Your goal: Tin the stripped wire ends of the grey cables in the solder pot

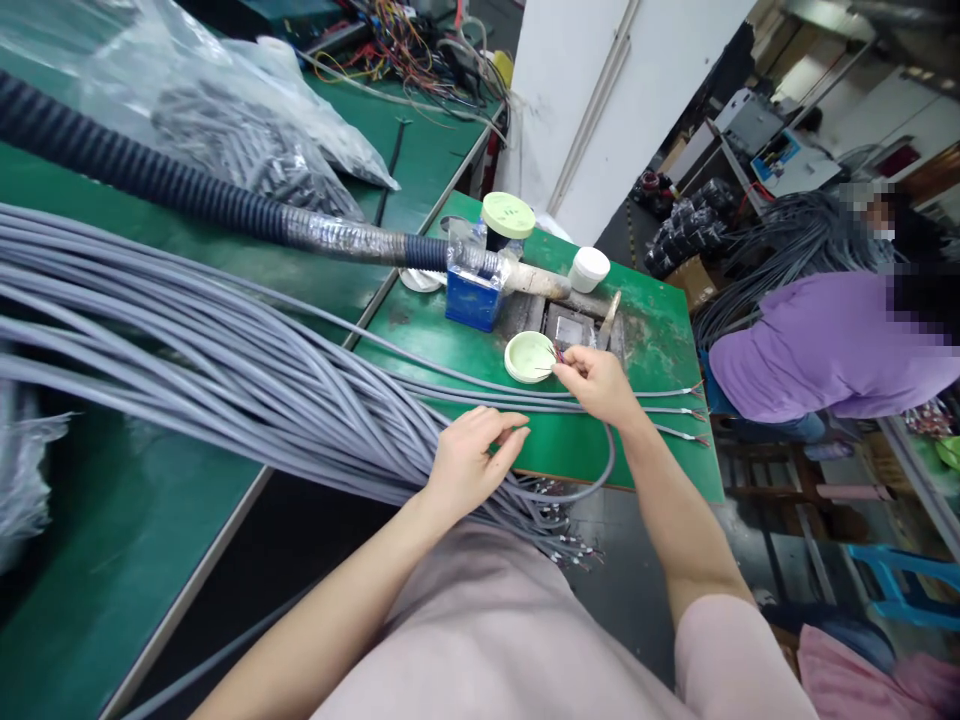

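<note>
My right hand (598,384) pinches a grey cable near its stripped end. Thin coloured wires (556,353) fan out from those fingers over a shallow pale-green dish (529,357). The cable loops down behind the hand and back towards the bundle. My left hand (478,452) is over the thick bundle of grey cables (300,370), thumb and forefinger slightly apart with nothing between them. Whether its palm touches the cables I cannot tell. Several cables lie across the green bench (540,440), their bare ends (694,412) pointing right.
A ribbed black hose (187,195) runs to a blue box (472,298) and a pale nozzle. Behind the dish are a metal solder pot (574,330), a white tub (589,268) and a green-lidded jar (508,214). A person in purple (810,340) sits at right.
</note>
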